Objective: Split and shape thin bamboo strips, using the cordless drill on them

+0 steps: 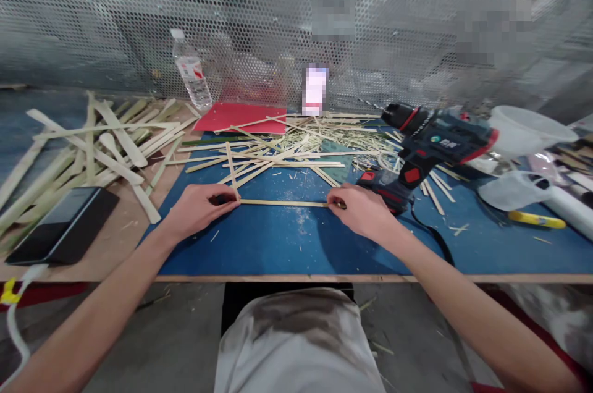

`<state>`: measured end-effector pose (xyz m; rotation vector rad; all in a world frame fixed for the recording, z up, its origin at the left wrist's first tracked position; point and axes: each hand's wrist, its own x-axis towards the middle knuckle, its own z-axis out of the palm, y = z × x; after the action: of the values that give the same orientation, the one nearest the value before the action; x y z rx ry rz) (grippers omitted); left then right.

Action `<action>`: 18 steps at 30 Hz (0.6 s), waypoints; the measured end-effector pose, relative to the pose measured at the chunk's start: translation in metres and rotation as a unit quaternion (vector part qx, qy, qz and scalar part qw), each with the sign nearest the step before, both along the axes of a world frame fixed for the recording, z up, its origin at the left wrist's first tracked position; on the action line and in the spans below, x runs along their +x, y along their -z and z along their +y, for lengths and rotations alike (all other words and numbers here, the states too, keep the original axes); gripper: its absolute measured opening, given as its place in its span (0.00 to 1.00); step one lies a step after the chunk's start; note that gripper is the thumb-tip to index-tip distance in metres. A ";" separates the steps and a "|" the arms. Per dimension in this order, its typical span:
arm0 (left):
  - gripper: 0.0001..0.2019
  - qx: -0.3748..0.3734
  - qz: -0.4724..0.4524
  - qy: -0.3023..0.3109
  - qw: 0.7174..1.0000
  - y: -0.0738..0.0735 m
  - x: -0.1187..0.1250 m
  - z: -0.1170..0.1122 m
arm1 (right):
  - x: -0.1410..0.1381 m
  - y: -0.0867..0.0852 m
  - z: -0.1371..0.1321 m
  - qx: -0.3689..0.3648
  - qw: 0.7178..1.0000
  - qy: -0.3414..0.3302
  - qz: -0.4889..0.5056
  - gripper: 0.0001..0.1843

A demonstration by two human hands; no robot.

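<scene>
Holding a thin strip (283, 202) by both ends

My left hand (197, 207) pinches the left end, my right hand (364, 211) the right, fingers closed on each. The thin strip lies between them over the blue mat (264, 245) on the desk (287, 278), its long axis running side to side, so neither hand is nearer. A second strip (230, 164) slants away from my left fingers; the drill (428, 143) stands just beyond my right hand.

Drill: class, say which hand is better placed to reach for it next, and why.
Probably the right hand: it lies close beside the drill, while the left hand is farther away. Both hold a strip.
</scene>
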<state>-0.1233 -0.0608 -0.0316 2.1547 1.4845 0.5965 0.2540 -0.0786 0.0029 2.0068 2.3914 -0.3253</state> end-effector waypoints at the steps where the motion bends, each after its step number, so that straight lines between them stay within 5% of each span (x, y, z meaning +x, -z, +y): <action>1: 0.17 -0.002 -0.003 -0.003 1.000 0.000 0.000 0.000 | 0.000 0.001 0.000 0.001 1.000 -0.002 0.006 0.09; 18: 0.18 -0.065 -0.060 -0.012 0.996 0.002 -0.002 0.009 | 0.012 0.009 0.011 -0.004 0.999 -0.031 0.043 0.08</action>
<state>-0.1252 -0.0513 -0.0337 1.9701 1.4451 0.6104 0.2656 -0.0673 -0.0064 1.9482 2.4926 -0.4274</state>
